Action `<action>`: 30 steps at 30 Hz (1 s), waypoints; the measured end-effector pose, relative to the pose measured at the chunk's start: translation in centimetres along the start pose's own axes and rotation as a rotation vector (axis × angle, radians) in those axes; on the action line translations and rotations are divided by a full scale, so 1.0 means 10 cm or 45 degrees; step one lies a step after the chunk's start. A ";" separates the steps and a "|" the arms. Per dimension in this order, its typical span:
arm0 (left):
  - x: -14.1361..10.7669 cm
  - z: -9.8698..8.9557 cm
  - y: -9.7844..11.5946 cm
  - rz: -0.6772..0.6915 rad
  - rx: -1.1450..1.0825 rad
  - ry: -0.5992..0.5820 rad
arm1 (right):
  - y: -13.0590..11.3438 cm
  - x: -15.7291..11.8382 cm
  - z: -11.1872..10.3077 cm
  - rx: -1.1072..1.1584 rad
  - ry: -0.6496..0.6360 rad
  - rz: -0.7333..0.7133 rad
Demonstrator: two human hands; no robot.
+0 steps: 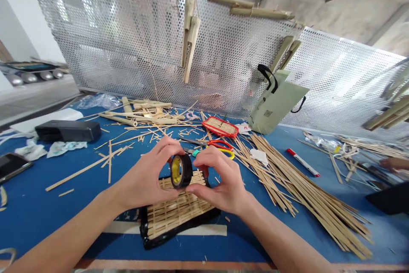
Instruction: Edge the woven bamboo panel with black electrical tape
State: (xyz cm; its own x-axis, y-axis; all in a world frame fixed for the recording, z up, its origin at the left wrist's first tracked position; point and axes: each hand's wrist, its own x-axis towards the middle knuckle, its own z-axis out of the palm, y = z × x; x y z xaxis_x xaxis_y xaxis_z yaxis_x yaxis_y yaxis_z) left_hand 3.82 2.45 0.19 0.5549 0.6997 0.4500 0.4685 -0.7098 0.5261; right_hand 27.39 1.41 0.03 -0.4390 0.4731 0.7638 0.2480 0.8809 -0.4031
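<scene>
A roll of black electrical tape (pixel 181 171) with a yellow core stands on edge between my left hand (pixel 150 175) and my right hand (pixel 220 181). The fingers of both hands pinch its rim. Just below it lies a woven bamboo mat (pixel 179 210) with black tape along its near edge, and the roll hides part of the mat. The tape seems to run from the roll toward the mat's right side, though my right hand hides that spot.
Loose bamboo strips (pixel 306 196) cover the blue table (pixel 47 217). Behind my hands lie scissors (pixel 217 146) and a red-edged woven mat (pixel 220 127). A phone (pixel 12 166), black box (pixel 68 131) and marker (pixel 303 162) also lie there. A co-worker's hand (pixel 394 163) shows at right, before a perforated metal screen (pixel 345 81).
</scene>
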 end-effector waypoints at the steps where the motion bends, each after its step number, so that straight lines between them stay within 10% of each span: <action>1: 0.01 0.00 0.00 -0.016 -0.006 -0.031 | 0.00 0.00 0.00 -0.020 -0.008 -0.017; 14: 0.06 0.00 -0.02 -0.024 0.014 -0.085 | 0.04 0.00 -0.04 -0.203 0.001 -0.180; 30: 0.08 -0.01 -0.09 -0.161 0.047 -0.187 | 0.17 0.03 0.00 -0.028 -0.015 0.340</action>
State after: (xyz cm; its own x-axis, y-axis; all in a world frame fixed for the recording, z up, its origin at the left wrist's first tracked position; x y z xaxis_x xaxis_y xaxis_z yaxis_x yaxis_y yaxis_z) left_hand 3.80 3.71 0.10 0.5831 0.7661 0.2703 0.5641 -0.6213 0.5439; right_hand 27.69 3.07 -0.42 -0.3658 0.6889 0.6257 0.3750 0.7245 -0.5784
